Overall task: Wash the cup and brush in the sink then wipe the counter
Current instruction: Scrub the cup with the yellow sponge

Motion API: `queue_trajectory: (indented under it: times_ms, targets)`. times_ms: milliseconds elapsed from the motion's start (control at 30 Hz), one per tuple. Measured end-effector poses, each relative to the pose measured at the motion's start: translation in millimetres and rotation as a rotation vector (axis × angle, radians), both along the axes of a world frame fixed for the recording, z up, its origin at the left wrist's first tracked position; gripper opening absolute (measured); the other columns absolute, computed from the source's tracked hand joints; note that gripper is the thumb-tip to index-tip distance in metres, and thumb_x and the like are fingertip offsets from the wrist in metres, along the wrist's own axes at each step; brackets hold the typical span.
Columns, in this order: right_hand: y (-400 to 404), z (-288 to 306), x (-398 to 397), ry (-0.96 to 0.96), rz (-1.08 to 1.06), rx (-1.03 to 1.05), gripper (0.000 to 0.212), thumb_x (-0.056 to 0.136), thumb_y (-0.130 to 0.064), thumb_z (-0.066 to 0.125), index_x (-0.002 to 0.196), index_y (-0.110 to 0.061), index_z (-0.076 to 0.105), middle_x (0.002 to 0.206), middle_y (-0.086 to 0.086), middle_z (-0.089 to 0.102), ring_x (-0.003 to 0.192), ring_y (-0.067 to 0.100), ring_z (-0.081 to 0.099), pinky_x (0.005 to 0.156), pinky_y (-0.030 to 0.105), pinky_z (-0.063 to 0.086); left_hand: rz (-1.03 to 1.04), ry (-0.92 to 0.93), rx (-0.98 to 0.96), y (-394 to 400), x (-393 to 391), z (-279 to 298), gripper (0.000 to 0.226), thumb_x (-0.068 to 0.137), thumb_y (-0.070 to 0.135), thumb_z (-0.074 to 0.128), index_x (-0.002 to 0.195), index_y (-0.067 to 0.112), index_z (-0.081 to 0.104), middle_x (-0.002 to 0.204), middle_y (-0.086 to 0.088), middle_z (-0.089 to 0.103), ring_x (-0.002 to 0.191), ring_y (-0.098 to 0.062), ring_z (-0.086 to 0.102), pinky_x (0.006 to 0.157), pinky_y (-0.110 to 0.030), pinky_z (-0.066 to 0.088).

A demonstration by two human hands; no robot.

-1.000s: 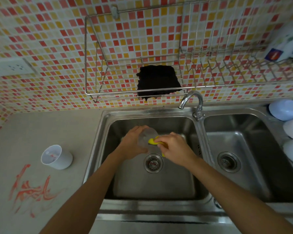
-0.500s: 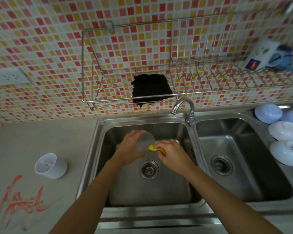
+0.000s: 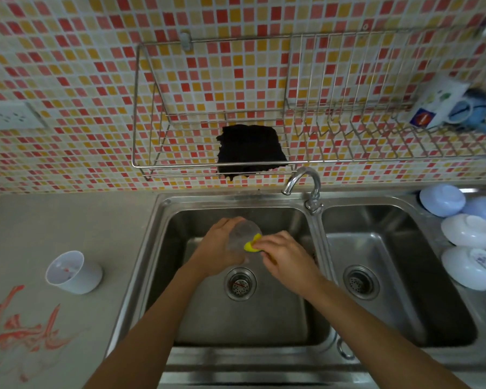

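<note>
The left hand (image 3: 222, 249) curls round a clear cup (image 3: 243, 234), holding it tipped over the left basin of the sink (image 3: 180, 220), above and just behind the drain (image 3: 240, 284), so that any drips fall into the steel and not on the surface (image 3: 68, 220). The right hand (image 3: 285, 258) pinches a yellow scrubbing piece (image 3: 251, 244), most likely the brush or a sponge, and presses it to the cup's rim; most of it is hidden under the fingers, so its shape cannot be told. The tap (image 3: 306, 182) stands behind the drain on the divider between the basins, and no running water can be made out. A dark cloth (image 3: 250, 150) lies on the wire rack (image 3: 208, 164) on the wall beyond the tap, probably left to dry and kept for the wiping. Left of the drain, a white cup (image 3: 73, 272) stands on the surface, with red smears (image 3: 23, 327) in front of it, which look like the mess to be wiped. Right of the drain, past the second basin, upturned bowls (image 3: 466, 230) are stacked. A mug (image 3: 438, 105) lies in the rack's right end; its printed label is too blurred to read, and no other writing is legible.
</note>
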State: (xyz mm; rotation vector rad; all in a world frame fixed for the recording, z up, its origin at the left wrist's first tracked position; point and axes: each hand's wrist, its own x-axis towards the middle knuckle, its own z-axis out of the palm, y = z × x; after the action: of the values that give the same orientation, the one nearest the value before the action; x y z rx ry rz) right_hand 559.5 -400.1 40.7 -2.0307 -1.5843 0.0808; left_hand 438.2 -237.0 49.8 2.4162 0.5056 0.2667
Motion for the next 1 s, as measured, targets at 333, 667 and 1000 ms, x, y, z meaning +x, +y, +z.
queue_trajectory:
  times_ms: [333,667,1000]
  targets:
    - [25.8,58.0,-6.1,0.125,-0.183,0.23,0.023,0.081,-0.012,0.067,0.103,-0.016,0.069,0.096,-0.007,0.067,0.085,0.009,0.057,0.076,0.022,0.046,0.219,-0.03,-0.076,25.1,-35.8,-2.6,0.088,0.056,0.036,0.088,0.132,0.022,0.046,0.119,0.012,0.049,0.113,-0.011,0.049,0.098,-0.031,0.044]
    - [163.6,171.3,-30.3,0.301,-0.162,0.553,0.021,0.086,-0.011,0.064,0.107,-0.013,0.063,0.099,-0.001,0.067,0.09,0.007,0.061,0.08,0.019,0.051,0.24,-0.003,-0.126,58.8,-69.5,9.2,0.097,0.051,0.06,0.079,0.134,0.025,0.044,0.13,0.009,0.051,0.12,-0.012,0.048,0.1,-0.04,0.046]
    - [224.9,146.9,-13.3,0.142,-0.246,0.066,0.002,0.086,-0.014,0.066,0.085,-0.016,0.067,0.102,0.002,0.068,0.091,0.017,0.064,0.079,0.032,0.054,0.22,-0.103,-0.216,85.5,-82.6,20.6,0.08,0.055,0.043,0.083,0.127,0.028,0.05,0.124,0.01,0.056,0.117,-0.011,0.052,0.096,-0.042,0.05]
